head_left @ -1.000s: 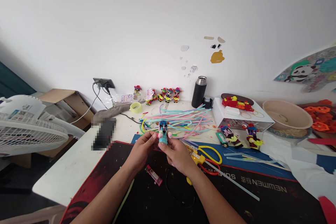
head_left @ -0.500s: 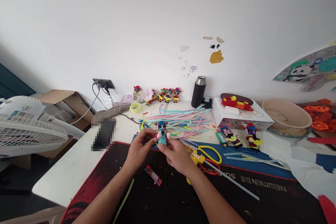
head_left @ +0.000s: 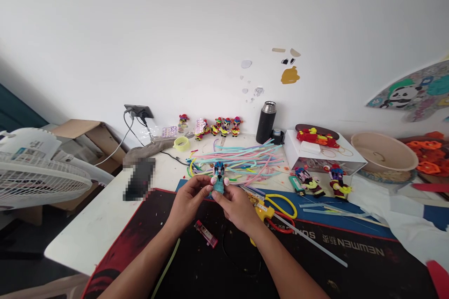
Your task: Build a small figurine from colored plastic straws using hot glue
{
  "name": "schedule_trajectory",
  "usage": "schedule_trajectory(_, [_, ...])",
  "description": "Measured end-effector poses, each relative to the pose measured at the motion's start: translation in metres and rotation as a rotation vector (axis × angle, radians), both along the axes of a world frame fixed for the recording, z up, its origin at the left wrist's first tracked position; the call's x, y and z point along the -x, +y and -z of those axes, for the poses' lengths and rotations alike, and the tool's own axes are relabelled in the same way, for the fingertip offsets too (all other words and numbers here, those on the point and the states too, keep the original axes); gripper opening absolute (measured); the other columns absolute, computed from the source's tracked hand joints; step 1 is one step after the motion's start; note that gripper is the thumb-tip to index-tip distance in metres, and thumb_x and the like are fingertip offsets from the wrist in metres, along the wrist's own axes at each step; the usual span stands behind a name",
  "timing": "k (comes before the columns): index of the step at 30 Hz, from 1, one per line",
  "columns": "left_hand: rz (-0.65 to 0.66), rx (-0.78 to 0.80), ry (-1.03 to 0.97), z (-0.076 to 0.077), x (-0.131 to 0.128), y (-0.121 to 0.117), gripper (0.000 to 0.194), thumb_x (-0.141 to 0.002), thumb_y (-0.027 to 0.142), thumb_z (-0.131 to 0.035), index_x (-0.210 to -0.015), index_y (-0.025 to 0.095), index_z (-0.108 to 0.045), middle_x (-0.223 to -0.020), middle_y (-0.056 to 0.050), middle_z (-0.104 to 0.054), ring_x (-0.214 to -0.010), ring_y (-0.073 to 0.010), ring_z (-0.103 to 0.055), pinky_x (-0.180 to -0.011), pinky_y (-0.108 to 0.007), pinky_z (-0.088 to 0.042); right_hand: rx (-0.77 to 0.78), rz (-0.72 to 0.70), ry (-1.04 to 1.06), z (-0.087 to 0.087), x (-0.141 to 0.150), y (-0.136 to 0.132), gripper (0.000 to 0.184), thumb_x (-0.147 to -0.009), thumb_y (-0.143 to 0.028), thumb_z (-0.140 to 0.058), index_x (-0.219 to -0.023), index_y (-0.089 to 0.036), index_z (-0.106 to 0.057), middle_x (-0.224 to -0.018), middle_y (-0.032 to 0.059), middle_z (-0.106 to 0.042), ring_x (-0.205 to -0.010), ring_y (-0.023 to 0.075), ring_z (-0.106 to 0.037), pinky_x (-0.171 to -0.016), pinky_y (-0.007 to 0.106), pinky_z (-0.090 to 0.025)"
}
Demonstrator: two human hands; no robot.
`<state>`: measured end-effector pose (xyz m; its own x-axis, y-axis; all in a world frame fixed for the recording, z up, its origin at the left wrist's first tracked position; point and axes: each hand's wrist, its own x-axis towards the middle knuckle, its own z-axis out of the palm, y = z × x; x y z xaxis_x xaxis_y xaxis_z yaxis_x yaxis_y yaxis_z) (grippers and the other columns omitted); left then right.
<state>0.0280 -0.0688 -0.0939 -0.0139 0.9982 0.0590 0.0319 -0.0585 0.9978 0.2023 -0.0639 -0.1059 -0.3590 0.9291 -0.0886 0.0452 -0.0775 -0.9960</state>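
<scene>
A small pipe-cleaner doll (head_left: pixel 219 186) with a teal body, pale round hands and a blue hat is held upright between my two hands. My left hand (head_left: pixel 191 198) pinches its left side with thumb and fingers. On the other side my right hand (head_left: pixel 238 205) is closed on the lower body. A yellow glue gun (head_left: pixel 263 211) lies beside my right hand, partly covered by it. Below the doll, on the black desk mat (head_left: pixel 189 266), rests a small red-pink packet (head_left: pixel 206 233). Behind the doll spreads a pile of pastel pipe cleaners (head_left: pixel 242 156).
Finished dolls stand along the wall (head_left: pixel 226 127) and at the right (head_left: pixel 338 182). A black thermos (head_left: pixel 266 124), a white box (head_left: pixel 322 156) and a beige bowl (head_left: pixel 384 149) stand at the back. A white fan (head_left: pixel 38 173) is at the left; glue sticks (head_left: pixel 312 239) lie right.
The doll's head has tipped slightly and sits a little lower in my fingers. Both hands keep nearly the same place and grip.
</scene>
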Motion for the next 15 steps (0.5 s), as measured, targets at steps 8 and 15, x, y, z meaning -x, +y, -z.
schedule_trajectory(8, [0.094, 0.056, 0.009, -0.0060, -0.0028, -0.0023, 0.038, -0.081, 0.040, -0.086, -0.107, 0.022, -0.066, -0.103, -0.006, -0.073, -0.101, -0.0253, -0.068, -0.088, -0.034, -0.051, -0.155, 0.041, -0.258, -0.0085, -0.0008, -0.0003, 0.028, -0.095, -0.045, -0.065, -0.087, -0.019, -0.067, -0.062, -0.0033, -0.052, -0.056, 0.0140, -0.042, -0.053, 0.026, -0.027])
schedule_trajectory(15, [0.019, 0.028, -0.010, -0.0067, -0.0059, -0.0001, 0.036, -0.078, 0.039, -0.087, -0.099, 0.022, -0.064, -0.095, -0.003, -0.070, -0.092, -0.0219, -0.066, -0.082, -0.031, -0.050, -0.202, 0.000, -0.277, -0.0102, -0.0012, -0.0002, 0.021, -0.093, -0.040, -0.069, -0.089, -0.020, -0.068, -0.063, -0.0039, -0.053, -0.057, 0.0139, -0.043, -0.054, 0.027, -0.027])
